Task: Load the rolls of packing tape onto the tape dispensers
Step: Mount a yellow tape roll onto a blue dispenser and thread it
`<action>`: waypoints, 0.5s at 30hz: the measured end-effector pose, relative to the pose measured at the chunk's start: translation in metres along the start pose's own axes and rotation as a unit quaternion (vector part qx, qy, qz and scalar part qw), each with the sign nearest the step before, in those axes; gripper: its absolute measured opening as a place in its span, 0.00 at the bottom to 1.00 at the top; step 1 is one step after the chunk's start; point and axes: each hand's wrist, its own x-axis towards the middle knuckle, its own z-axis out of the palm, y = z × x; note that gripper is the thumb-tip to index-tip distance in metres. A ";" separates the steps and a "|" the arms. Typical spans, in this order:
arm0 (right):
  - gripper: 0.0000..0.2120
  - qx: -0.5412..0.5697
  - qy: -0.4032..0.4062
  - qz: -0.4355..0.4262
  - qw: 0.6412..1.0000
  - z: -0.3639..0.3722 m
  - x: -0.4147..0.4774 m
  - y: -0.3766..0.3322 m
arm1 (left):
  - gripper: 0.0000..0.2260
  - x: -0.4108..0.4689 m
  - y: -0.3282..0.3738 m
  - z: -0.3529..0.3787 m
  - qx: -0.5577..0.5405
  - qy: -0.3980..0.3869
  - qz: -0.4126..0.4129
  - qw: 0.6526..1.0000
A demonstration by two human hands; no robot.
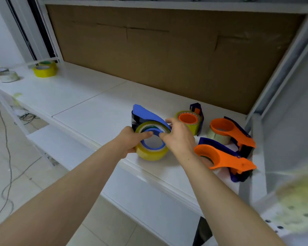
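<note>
A yellow tape roll [150, 153] sits around the hub of a blue dispenser [144, 113] lying on the white shelf [96, 110]. My left hand [132, 139] grips the roll's left side, thumb over its rim. My right hand [178, 135] holds the roll's right side, fingers curled over the top by the dispenser's handle. To the right lie three orange-and-blue dispensers with rolls on them: one at the back [189, 120], one at the far right [229, 132], one nearest the shelf's front [220, 157].
Two yellow rolls [44, 70] and a clear roll [8, 76] stand at the shelf's far left. Brown cardboard [167, 47] backs the shelf. A metal upright [274, 86] rises on the right. Cables [7, 157] trail over the tiled floor below.
</note>
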 end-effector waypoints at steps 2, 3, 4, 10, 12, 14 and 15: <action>0.18 -0.056 -0.010 0.003 0.998 -0.007 0.002 0.002 | 0.12 0.005 0.003 0.008 0.002 -0.009 -0.010 1.000; 0.16 -0.088 -0.019 0.007 0.996 -0.010 0.003 0.002 | 0.12 0.007 0.004 0.013 0.015 -0.010 -0.010 1.000; 0.14 -0.115 -0.026 0.012 0.993 -0.013 0.004 0.002 | 0.13 0.012 0.004 0.017 0.036 -0.013 -0.005 0.999; 0.15 -0.216 -0.029 0.030 0.975 -0.018 0.018 0.008 | 0.09 0.017 0.014 0.031 0.123 -0.081 0.027 0.989; 0.16 -0.231 -0.043 0.042 0.971 -0.017 0.022 0.012 | 0.33 0.024 0.011 0.032 0.158 -0.154 0.052 0.974; 0.17 -0.230 -0.052 0.040 0.971 -0.018 0.026 0.013 | 0.61 0.029 0.007 0.037 0.256 -0.205 0.066 0.942; 0.17 -0.219 -0.041 0.036 0.974 -0.021 0.030 0.012 | 0.66 0.031 0.004 0.042 0.293 -0.204 0.081 0.931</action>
